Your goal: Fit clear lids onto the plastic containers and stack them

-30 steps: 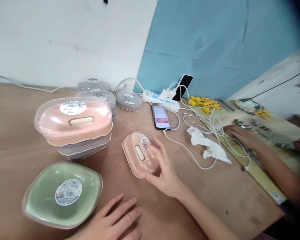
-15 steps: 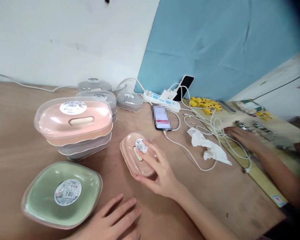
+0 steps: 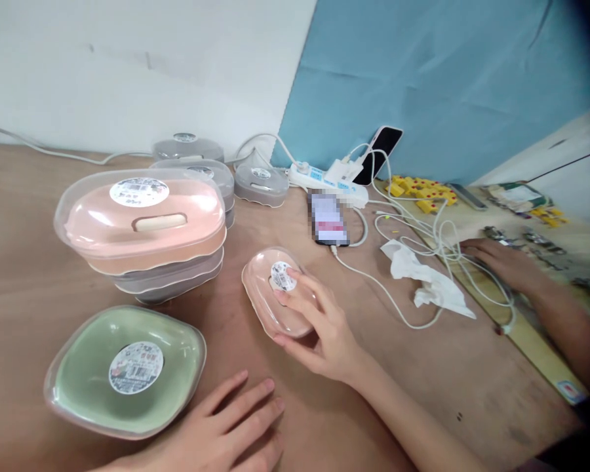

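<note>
My right hand [image 3: 327, 328] grips a small pink lidded box [image 3: 263, 288], with fingertips over its clear lid and round sticker and the thumb at its near edge. Part of the box is hidden under the fingers. Flat on the table, my left hand [image 3: 238, 423] has its fingers stretched out and holds nothing. Just left of it lies a green box [image 3: 93, 347] with a clear lid and a round label. Behind that stands a stack with a large pink lidded box [image 3: 98, 226] on top and grey boxes [image 3: 181, 275] under it.
More grey lidded boxes [image 3: 263, 185] stand along the wall. A power strip [image 3: 344, 191], phone [image 3: 330, 219], tangled white cables [image 3: 445, 249] and crumpled tissue [image 3: 430, 282] lie to the right. Beyond, another person's hand [image 3: 496, 259] rests near metal parts and yellow pieces [image 3: 425, 191].
The camera view has shifted slightly, so everything sits a little differently in the picture. Both hands and the boxes otherwise keep nearly the same places.
</note>
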Available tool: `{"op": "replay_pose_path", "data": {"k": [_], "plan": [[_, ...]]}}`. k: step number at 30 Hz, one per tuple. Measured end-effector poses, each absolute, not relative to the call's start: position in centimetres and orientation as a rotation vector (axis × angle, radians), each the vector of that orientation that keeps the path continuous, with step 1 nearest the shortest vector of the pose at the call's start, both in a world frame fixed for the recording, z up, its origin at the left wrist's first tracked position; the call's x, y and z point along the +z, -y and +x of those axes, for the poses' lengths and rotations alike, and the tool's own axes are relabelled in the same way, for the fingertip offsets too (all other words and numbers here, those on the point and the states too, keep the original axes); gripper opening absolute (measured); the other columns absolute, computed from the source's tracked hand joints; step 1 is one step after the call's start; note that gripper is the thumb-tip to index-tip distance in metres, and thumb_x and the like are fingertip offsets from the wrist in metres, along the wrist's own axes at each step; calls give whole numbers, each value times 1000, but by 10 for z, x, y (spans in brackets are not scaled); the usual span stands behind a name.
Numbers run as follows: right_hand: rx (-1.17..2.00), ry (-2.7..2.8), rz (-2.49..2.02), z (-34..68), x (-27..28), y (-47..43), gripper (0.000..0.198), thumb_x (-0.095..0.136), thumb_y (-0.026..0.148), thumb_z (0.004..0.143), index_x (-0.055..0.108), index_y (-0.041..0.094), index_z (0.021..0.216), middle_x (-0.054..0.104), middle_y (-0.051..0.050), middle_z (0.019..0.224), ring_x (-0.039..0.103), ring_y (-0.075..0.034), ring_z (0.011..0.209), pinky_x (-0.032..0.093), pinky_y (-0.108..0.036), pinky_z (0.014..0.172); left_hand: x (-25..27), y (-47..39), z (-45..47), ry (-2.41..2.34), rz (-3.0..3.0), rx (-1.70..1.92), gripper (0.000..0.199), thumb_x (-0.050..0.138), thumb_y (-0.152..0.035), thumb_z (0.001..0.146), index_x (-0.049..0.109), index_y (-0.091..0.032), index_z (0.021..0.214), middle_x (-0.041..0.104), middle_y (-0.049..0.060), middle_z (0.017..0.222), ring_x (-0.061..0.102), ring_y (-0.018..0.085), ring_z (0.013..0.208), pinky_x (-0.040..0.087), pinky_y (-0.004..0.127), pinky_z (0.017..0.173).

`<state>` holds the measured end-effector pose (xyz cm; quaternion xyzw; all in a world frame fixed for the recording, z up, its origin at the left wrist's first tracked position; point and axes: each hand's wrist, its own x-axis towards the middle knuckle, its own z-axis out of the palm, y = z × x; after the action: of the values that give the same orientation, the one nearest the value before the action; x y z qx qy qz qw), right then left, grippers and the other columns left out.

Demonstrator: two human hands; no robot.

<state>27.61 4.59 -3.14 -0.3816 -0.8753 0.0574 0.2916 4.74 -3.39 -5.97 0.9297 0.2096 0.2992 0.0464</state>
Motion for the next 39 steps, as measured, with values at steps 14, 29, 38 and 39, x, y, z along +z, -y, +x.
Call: {"op": "replay_pose_path", "data": {"k": [14,29,38,39], "plan": [[-361,2327,-1404,275,-35,-51,55,58,46,88,48,25,138,36,-20,143,33,-48,134,36,-69,97,-61,31,49,-657,2885,893,19,51,-35,98,68,-27,99,71,-7,115,56,16,116,10,37,122],[-98,1668,-1127,302,-23,-62,79,52,33,94,1,36,154,46,-14,140,49,-32,129,40,-62,103,-60,31,45,-611,2968,954,16,56,-33,96,66,-26,105,69,-3,117,55,19,118,31,37,113],[-315,2178,-1255,301,-26,-61,42,52,27,91,49,23,133,53,-16,127,51,-36,122,46,-59,94,-59,29,45,-605,2984,997,14,56,-33,95,66,-26,102,70,-4,116,57,18,115,27,35,116],[-306,2281,-1270,300,-30,-62,43,53,28,91,48,22,134,50,-17,130,47,-37,125,46,-59,95,-60,29,45,-611,2986,1002,14,56,-33,96,66,-26,102,70,-4,116,56,17,116,28,35,115]]}}
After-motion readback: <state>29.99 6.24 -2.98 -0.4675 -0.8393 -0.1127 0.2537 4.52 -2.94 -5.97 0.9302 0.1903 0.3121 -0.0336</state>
